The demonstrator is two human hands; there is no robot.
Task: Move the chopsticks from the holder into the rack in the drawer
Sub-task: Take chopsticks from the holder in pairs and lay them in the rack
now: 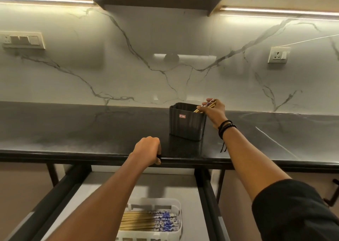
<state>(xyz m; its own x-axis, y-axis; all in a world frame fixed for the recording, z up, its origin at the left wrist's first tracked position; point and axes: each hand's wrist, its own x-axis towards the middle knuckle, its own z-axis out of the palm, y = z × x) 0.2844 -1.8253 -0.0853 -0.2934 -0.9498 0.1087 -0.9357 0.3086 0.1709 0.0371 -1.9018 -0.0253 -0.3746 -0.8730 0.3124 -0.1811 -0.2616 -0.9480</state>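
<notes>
Probably near done: white rack [177,204] in drawer [146,185] already holds many chopsticks [145,220]; right hand [213,112] pinches a remaining bunch [211,105] at the black holder [187,125], left hand [147,150] grips counter edge [110,156]

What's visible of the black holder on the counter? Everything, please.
The holder is a black, open-topped box with rounded corners and ribbed sides, plastic by the look. A small red-and-white label sits high on its front face. It stands upright on the dark counter, toward the back edge. A few chopsticks lean out over its right rim, gripped by the right hand, which hovers at that rim. Whether the hand touches the holder cannot be told.
</notes>
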